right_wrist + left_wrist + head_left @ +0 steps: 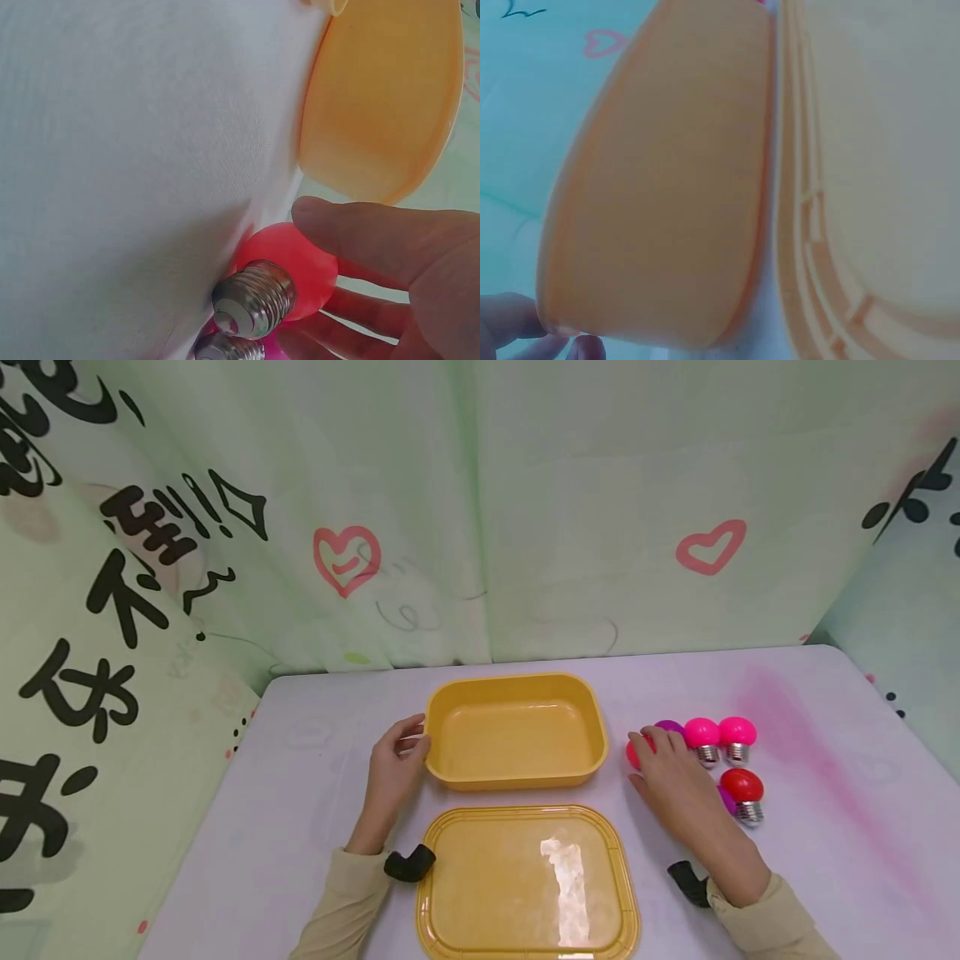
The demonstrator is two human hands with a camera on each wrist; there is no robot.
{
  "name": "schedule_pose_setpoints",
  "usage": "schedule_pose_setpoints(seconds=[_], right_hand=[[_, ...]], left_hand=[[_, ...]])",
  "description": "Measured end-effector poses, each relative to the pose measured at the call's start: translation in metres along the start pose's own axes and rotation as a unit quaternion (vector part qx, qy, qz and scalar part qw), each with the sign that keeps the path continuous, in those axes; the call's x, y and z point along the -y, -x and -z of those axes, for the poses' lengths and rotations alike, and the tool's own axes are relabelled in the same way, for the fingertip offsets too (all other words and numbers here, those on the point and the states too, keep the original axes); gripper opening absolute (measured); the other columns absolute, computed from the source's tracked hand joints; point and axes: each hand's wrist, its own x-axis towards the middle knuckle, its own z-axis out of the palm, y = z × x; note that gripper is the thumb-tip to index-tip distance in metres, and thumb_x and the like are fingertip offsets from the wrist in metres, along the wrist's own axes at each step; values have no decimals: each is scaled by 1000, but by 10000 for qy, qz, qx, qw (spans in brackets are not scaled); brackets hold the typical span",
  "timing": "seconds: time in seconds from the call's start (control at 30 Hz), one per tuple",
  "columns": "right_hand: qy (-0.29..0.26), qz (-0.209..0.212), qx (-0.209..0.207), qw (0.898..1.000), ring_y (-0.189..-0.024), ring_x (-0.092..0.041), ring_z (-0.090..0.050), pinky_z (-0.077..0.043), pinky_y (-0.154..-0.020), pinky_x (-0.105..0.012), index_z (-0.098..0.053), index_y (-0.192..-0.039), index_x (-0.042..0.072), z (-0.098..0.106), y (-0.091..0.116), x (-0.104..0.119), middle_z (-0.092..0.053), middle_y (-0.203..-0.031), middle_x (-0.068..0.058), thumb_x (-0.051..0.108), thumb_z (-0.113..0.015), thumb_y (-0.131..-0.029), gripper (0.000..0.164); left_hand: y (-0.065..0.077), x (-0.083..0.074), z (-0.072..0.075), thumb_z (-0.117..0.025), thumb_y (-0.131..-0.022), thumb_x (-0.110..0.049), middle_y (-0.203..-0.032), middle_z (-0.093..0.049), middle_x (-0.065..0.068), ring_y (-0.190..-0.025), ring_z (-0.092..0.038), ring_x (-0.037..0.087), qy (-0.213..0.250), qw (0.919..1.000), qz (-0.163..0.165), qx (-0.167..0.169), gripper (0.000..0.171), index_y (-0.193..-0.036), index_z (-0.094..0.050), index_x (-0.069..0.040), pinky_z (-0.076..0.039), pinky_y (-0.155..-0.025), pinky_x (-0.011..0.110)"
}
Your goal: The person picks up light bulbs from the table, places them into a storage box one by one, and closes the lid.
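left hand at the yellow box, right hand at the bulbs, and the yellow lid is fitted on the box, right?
Not quite: the yellow lid is off the yellow box, lying on the table, as the head view shows. The left hand is at the box and the right hand at the bulbs.

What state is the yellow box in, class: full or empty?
Empty: the head view shows bare floor inside the yellow box, while the visible bulbs are outside.

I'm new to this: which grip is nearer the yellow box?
Left. The left grip touches the yellow box at its left end; the right grip is apart, beyond the other.
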Motion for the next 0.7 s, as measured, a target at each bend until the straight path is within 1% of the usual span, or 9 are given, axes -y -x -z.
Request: schedule_pose_setpoints(seconds=[0.13,0.2,0.33,0.43,0.53,0.63,0.7], right_hand=[[29,26,-11,10000,-121,-47,-46,-52,-91,-56,-54,-131,-8,0,0,0,-52,-128,-31,12,-83,-78,64],[50,13,2,10000,-121,-47,-46,-53,-91,-56,-54,-131,-8,1,-1,0,-52,-127,-31,11,-84,-77,64],[103,-3,45,9999,-121,-46,-46,-53,-91,-55,-54,-131,-7,1,-2,1,-53,-127,-30,9,-85,-75,66],[151,7,70,9999,-121,-46,-47,-54,-90,-54,-55,-131,-7,1,-2,1,-53,-127,-30,7,-87,-71,69],[176,11,92,9998,-121,-46,-47,-54,-89,-54,-55,-131,-6,1,-3,2,-53,-127,-30,3,-89,-66,74],[132,-33,90,9999,-120,-45,-47,-54,-89,-54,-56,-131,-6,1,-4,2,-54,-126,-29,-1,-89,-65,74],[88,-74,83,9999,-120,-45,-47,-54,-89,-54,-57,-130,-5,1,-5,2,-54,-126,-29,-2,-88,-66,72]], left_hand=[[-2,0,2,-65,-94,-9,-122,-63,15,-104,-62,24,591,9970,467,155,37,-131,-63,-8,-51,-80,18],[-4,1,3,-65,-94,-9,-122,-62,15,-102,-62,21,813,9943,645,233,38,-132,-63,-8,-51,-76,15],[-4,2,4,-65,-95,-8,-123,-59,17,-99,-61,18,1205,9883,863,368,38,-133,-62,-6,-54,-76,17],[-5,2,5,-65,-94,-6,-123,-59,18,-99,-61,20,1375,9851,959,391,39,-133,-61,-6,-55,-75,18],[-4,2,5,-66,-94,-6,-123,-59,17,-101,-62,22,1425,9838,1024,360,39,-132,-62,-7,-55,-75,19],[-4,2,4,-66,-94,-7,-124,-60,16,-104,-62,24,1431,9833,1073,338,39,-132,-62,-7,-56,-76,20],[-4,3,4,-66,-94,-8,-125,-60,15,-105,-62,26,1438,9830,1095,322,39,-133,-61,-8,-56,-77,20]])
